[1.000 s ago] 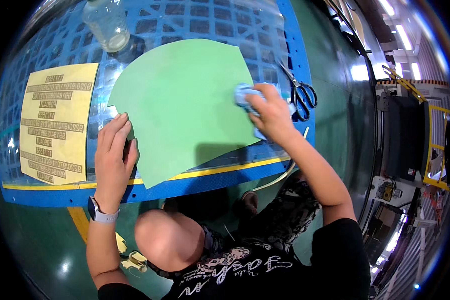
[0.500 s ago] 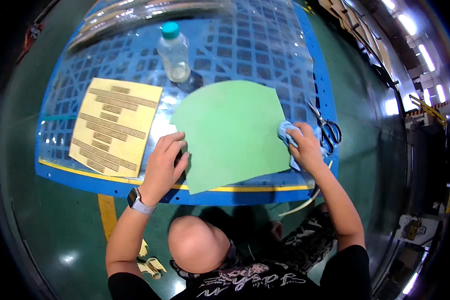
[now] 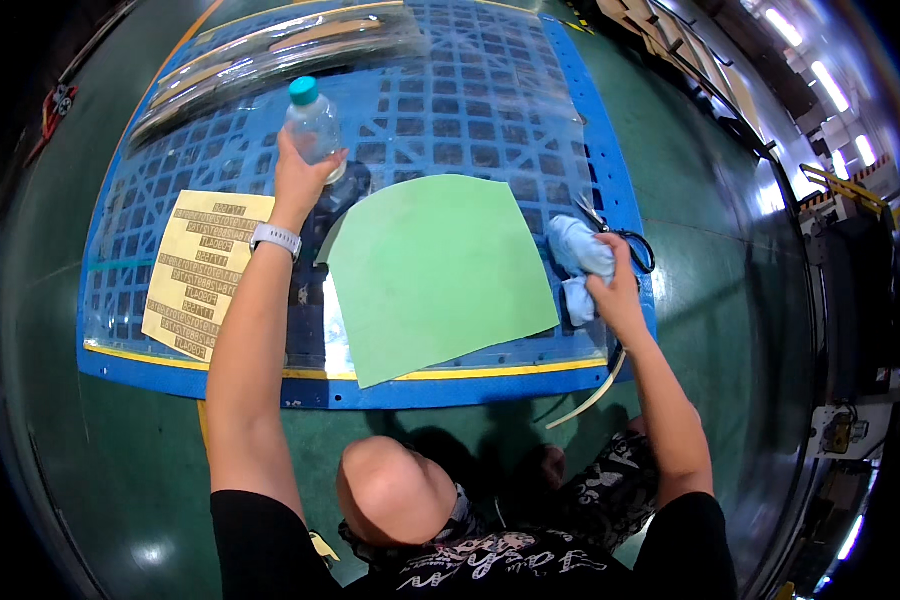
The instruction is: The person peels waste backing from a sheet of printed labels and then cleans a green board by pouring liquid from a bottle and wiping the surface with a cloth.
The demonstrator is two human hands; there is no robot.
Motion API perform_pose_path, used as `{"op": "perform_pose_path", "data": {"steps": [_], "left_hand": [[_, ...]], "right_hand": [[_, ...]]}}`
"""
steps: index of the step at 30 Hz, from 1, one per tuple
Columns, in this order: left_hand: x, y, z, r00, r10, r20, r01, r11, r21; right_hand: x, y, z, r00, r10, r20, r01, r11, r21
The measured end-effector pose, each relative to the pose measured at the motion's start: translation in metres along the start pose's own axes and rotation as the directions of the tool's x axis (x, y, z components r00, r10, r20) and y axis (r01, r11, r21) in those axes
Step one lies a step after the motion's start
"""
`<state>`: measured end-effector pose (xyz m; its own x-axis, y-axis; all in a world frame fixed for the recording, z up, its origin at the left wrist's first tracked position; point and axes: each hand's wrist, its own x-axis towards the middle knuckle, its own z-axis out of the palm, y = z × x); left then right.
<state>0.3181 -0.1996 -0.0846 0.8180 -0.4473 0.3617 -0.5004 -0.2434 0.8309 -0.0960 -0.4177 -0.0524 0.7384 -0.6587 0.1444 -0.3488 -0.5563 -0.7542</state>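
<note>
My left hand (image 3: 305, 178) is wrapped round the lower part of a clear plastic bottle (image 3: 315, 132) with a teal cap, which stands upright behind the green sheet. A crumpled light-blue cloth (image 3: 578, 248) is gripped in my right hand (image 3: 615, 290), at the right of the sheet. The green sheet (image 3: 440, 285) has a curved top edge and lies flat between my arms, with neither hand touching it. Partly covered by my left forearm is a yellow sheet (image 3: 177, 262) with rows of dark printed strips. Black-handled scissors (image 3: 638, 248) lie just beyond my right hand.
Under everything is a blue pallet-like table (image 3: 300, 392) with a grid top and clear film over it. Rolled clear film (image 3: 260, 75) lies along its far left. A thin pale strip (image 3: 592, 402) hangs over the front right edge. The floor (image 3: 130, 480) is green.
My left hand has left the green sheet's left edge and moved up and away onto the bottle. My right hand has drawn the cloth off the sheet's right edge.
</note>
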Motion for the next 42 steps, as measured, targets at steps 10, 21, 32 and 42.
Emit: {"op": "perform_pose_path", "data": {"steps": [10, 21, 32, 42], "left_hand": [[-0.074, 0.097, -0.074, 0.829, 0.274, 0.488, -0.408, 0.893, 0.191], [-0.142, 0.119, -0.123, 0.729, -0.092, 0.679, -0.477, 0.643, 0.599], [-0.135, 0.121, -0.103, 0.694, -0.073, 0.716, -0.600, 0.491, 0.632], [-0.126, 0.126, -0.102, 0.714, -0.057, 0.698, -0.571, 0.528, 0.628]], "right_hand": [[-0.026, -0.023, 0.013, 0.950, 0.226, 0.216, -0.270, 0.247, 0.931], [-0.037, -0.040, 0.044, 0.946, 0.294, 0.134, -0.249, 0.397, 0.883], [-0.041, -0.041, 0.038, 0.949, 0.302, 0.093, -0.234, 0.472, 0.850], [-0.040, -0.040, 0.040, 0.955, 0.282, 0.089, -0.234, 0.536, 0.811]]}}
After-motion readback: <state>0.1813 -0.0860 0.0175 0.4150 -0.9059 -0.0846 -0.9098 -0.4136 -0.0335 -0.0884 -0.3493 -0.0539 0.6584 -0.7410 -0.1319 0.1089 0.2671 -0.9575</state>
